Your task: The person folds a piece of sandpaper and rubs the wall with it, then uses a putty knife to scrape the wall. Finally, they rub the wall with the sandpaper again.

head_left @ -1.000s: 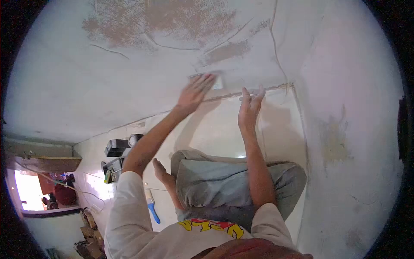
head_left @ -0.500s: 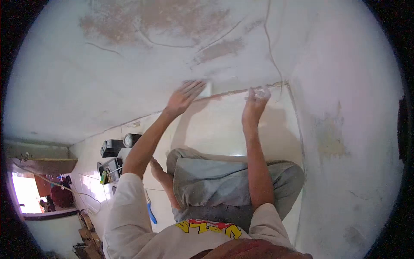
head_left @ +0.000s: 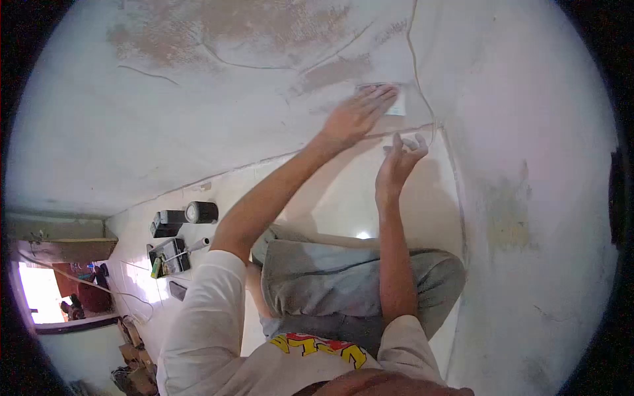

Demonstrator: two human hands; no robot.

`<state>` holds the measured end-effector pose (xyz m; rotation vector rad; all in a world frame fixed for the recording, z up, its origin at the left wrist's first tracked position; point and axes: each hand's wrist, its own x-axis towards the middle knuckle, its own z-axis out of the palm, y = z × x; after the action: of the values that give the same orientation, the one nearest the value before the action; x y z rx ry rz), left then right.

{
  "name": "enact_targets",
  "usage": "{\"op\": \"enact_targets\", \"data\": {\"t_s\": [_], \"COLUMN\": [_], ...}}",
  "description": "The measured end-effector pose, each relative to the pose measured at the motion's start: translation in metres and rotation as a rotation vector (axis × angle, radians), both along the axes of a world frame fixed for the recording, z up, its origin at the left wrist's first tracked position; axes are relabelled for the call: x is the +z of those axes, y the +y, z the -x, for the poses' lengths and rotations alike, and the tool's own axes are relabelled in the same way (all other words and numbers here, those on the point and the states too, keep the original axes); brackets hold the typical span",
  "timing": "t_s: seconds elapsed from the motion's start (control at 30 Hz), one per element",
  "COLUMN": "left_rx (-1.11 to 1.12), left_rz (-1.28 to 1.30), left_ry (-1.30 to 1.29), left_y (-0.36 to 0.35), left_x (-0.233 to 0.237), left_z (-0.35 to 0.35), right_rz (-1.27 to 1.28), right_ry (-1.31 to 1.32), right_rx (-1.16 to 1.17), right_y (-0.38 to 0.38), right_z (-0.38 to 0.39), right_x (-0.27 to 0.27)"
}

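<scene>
My left hand (head_left: 363,115) lies flat on a pale rectangular sheet (head_left: 396,105), like sandpaper, pressing it to the whitish wall (head_left: 231,125). The sheet's edges show past my fingers; the rest is covered. Lower and to the right, my right hand (head_left: 401,158) hovers over the floor near the wall's foot, palm turned up, dusty fingers half curled and apart. Nothing shows in it. A thin cable (head_left: 416,72) runs down the wall close to its fingertips. Brownish rough patches (head_left: 264,26) mark the wall above.
A second wall (head_left: 528,132) meets the first in a corner at the right. On the tiled floor (head_left: 317,191) at the left stand a dark round container (head_left: 201,212), a dark box (head_left: 168,223) and a tray of tools (head_left: 170,257). My folded legs (head_left: 330,277) fill the space below.
My left hand has slid the sheet right and up along the wall, toward the corner. My right hand has shifted slightly right and down, its fingers still curled.
</scene>
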<state>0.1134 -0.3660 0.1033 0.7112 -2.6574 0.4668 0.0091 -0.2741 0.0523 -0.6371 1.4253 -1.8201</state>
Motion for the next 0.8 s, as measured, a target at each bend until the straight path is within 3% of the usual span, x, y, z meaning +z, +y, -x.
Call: {"op": "enact_targets", "data": {"t_s": [0.07, 0.17, 0.23, 0.3, 0.43, 0.63, 0.73, 0.8], "left_rx": [-0.071, 0.027, 0.05, 0.103, 0.111, 0.048, 0.022, -0.012], "left_rz": [-0.084, -0.097, -0.083, 0.031, -0.079, -0.156, -0.006, -0.068], "left_ry": [0.067, -0.038, -0.079, -0.182, -0.099, 0.109, -0.025, 0.035], "left_y": [0.005, 0.021, 0.028, 0.034, 0.033, 0.011, 0.006, 0.008], "left_x": [-0.005, -0.014, -0.02, -0.018, -0.019, -0.008, -0.004, -0.009], "left_z": [-0.023, -0.091, -0.134, -0.153, -0.132, -0.01, -0.012, -0.03], "right_rz": [-0.047, -0.051, -0.07, -0.064, -0.066, 0.047, -0.042, -0.016], "right_ry": [-0.113, -0.106, 0.086, 0.038, 0.047, -0.026, -0.029, -0.028], "right_rx": [-0.006, 0.018, 0.016, 0.03, 0.01, 0.054, 0.035, 0.016], "right_y": [0.005, 0.005, 0.0, 0.0, -0.006, -0.005, -0.002, -0.001], "right_z": [0.004, -0.005, -0.01, -0.011, -0.02, -0.023, -0.009, -0.002], "right_x": [0.014, 0.016, 0.005, 0.009, 0.006, 0.002, 0.004, 0.004]}}
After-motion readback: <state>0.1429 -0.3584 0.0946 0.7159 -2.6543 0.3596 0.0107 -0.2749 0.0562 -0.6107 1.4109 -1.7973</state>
